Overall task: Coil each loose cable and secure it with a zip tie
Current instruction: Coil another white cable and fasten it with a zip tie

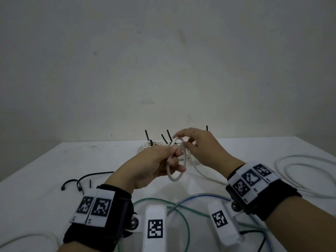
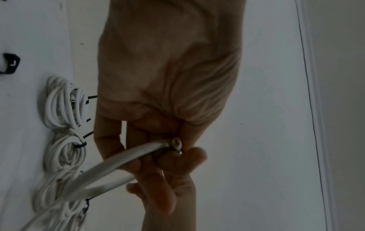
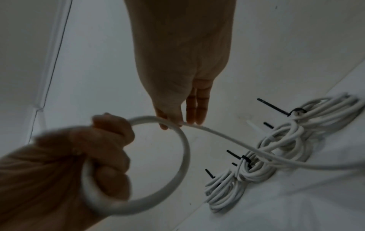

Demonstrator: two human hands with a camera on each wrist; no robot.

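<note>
A white cable [image 1: 177, 177] is held above the table, bent into one small loop. My left hand [image 1: 172, 155] grips the loop's near side in a fist. In the left wrist view the cable [image 2: 126, 156] passes under the fingers and its cut end [image 2: 176, 143] sticks out. My right hand [image 1: 187, 140] pinches the cable at the top of the loop; the right wrist view shows its fingertips [image 3: 173, 123] on the strand [image 3: 183, 148] beside the left hand [image 3: 106, 148]. The cable's free length trails right onto the table. Loose black zip ties [image 1: 87, 179] lie to the left.
Several white coils [image 3: 276, 156] bound with black zip ties lie at the back of the white table [image 1: 91, 157], by the wall. Loose green [image 1: 181, 220], blue [image 1: 209, 195] and black [image 1: 261, 240] cables lie near me. Another white cable [image 1: 300, 171] loops at the right.
</note>
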